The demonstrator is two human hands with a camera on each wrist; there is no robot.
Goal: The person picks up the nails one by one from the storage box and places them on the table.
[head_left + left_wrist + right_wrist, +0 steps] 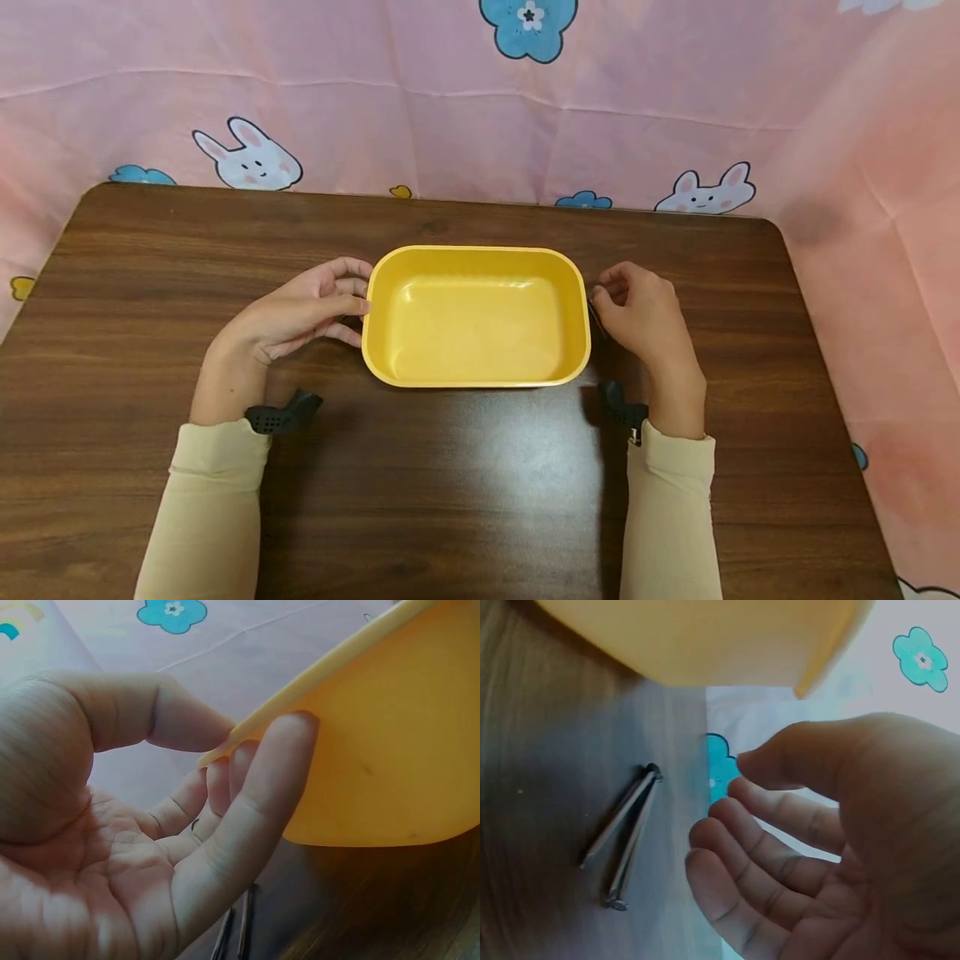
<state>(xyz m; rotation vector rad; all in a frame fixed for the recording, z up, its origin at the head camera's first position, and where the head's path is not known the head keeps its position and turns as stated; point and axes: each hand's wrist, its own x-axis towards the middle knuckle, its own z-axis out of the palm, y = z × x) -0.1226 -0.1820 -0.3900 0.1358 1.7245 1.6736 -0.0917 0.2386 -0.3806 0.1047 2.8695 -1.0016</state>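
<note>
A yellow plastic box [477, 385], open at the top, sits between the hands in the head view. My left hand [307, 306] pinches its left end: in the left wrist view the thumb [187, 712] meets the rim and a finger [285, 750] lies against the outer wall. My right hand [641, 308] is beside the right end, apart from the box, its fingers loosely curved around nothing in the right wrist view. Near those fingertips, two metal nails [634, 832] lie on the table, touching at one end; my right hand mostly hides them in the head view.
The brown wood-grain table [450, 500] has rounded back corners. Pink cloth [420, 125] with rabbits and flowers hangs behind it and at the sides. Two thin dark rods [244, 922] show below my left hand in the left wrist view. Black straps [281, 414] sit at both wrists.
</note>
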